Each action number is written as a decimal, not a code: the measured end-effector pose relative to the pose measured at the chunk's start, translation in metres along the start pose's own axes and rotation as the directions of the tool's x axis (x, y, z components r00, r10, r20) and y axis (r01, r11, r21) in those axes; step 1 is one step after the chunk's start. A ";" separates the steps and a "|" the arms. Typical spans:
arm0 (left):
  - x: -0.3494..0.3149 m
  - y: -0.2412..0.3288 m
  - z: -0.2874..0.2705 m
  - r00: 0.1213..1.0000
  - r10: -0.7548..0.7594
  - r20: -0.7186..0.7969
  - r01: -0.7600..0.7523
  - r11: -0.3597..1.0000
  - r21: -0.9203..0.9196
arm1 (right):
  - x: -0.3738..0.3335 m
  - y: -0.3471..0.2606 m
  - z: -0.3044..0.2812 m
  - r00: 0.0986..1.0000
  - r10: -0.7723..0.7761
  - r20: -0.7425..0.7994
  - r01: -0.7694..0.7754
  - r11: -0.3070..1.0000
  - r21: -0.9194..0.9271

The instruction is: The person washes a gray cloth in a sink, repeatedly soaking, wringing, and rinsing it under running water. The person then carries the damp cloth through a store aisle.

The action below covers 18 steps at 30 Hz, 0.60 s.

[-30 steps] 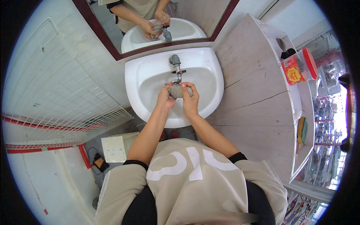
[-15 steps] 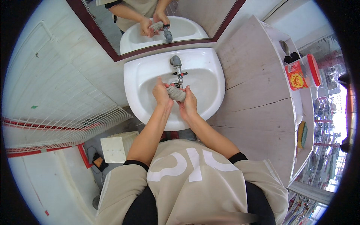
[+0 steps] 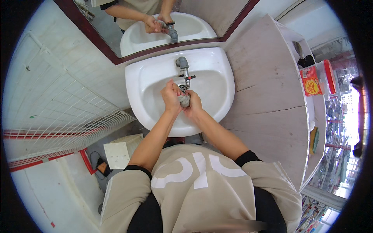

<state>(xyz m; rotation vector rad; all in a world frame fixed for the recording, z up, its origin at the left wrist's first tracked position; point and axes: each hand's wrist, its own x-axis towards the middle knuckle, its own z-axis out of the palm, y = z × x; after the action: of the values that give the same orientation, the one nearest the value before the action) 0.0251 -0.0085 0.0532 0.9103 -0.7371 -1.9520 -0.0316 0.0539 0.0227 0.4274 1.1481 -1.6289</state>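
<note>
A twisted grey cloth (image 3: 184,100) is squeezed between my two hands over the basin of a white sink (image 3: 211,112). My left hand (image 3: 170,95) is closed round one end of it, knuckles up. Round the other end wraps my right hand (image 3: 193,103). Much of the cloth is hidden by my fingers. Just beyond my hands stands a grey metal tap (image 3: 182,64) with a dark handle, its spout close to the drain (image 3: 182,89). No running water shows.
A framed mirror (image 3: 202,23) hangs behind the sink. On the right, wooden shelving (image 3: 268,93) holds a red-lidded plastic jar (image 3: 318,79) and a sponge (image 3: 314,139). White wire mesh (image 3: 70,128) leans at the left, near a pale box (image 3: 118,153) on the floor.
My left hand has turned and closed more tightly over the cloth. Less of the cloth shows, and my hands have come closer together.
</note>
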 end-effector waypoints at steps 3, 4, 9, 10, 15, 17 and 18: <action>0.002 0.002 -0.001 0.998 -0.054 0.040 0.054 0.999 -0.004 | 0.011 -0.004 0.001 0.997 0.059 0.052 -0.058 0.998 -0.024; 0.003 0.002 -0.001 0.997 -0.049 0.051 0.048 0.999 0.022 | 0.014 -0.005 0.000 0.996 0.077 0.053 -0.075 0.997 -0.028; 0.005 0.001 -0.007 0.994 -0.064 0.092 0.056 0.995 0.084 | 0.033 -0.001 -0.007 0.990 0.111 0.087 -0.102 0.990 -0.093; 0.006 0.001 -0.008 0.993 -0.072 0.096 0.062 0.993 0.104 | 0.038 0.001 -0.007 0.989 0.117 0.089 -0.109 0.990 -0.093; 0.009 -0.004 -0.013 0.993 -0.088 0.075 0.070 0.974 0.215 | 0.044 -0.004 -0.012 0.959 0.184 0.214 -0.158 0.978 -0.135; 0.008 -0.004 -0.020 0.997 -0.058 0.048 0.045 0.970 0.239 | 0.034 -0.005 -0.012 0.976 0.178 0.123 -0.176 0.984 -0.028; 0.007 -0.004 -0.022 0.998 -0.045 0.046 0.034 0.975 0.220 | 0.027 -0.008 -0.013 0.975 0.189 0.117 -0.176 0.978 -0.107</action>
<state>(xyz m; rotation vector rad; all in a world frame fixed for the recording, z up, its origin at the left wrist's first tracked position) 0.0386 -0.0165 0.0351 1.0164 -0.9860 -1.9612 -0.0525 0.0501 -0.0002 0.3515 1.0547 -1.4147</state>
